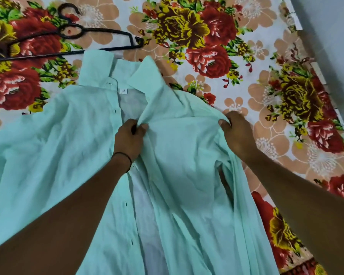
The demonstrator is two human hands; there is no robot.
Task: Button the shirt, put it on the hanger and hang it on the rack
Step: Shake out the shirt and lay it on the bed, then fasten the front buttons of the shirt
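Note:
A pale mint-green shirt (68,139) lies face up on the bed, its front open and unbuttoned, collar toward the far side. Dark buttons run down the left placket. My left hand (128,140) pinches the edge of the right front panel just below the collar. My right hand (236,133) grips the fabric at the shirt's right shoulder, fingers curled under it. A black wire hanger (99,49) lies flat on the bed beyond the collar, to the upper left, touched by neither hand. No rack is in view.
The bed is covered by a floral sheet (256,86) with red and yellow roses. The bed's edge and a grey floor (330,20) run along the upper right.

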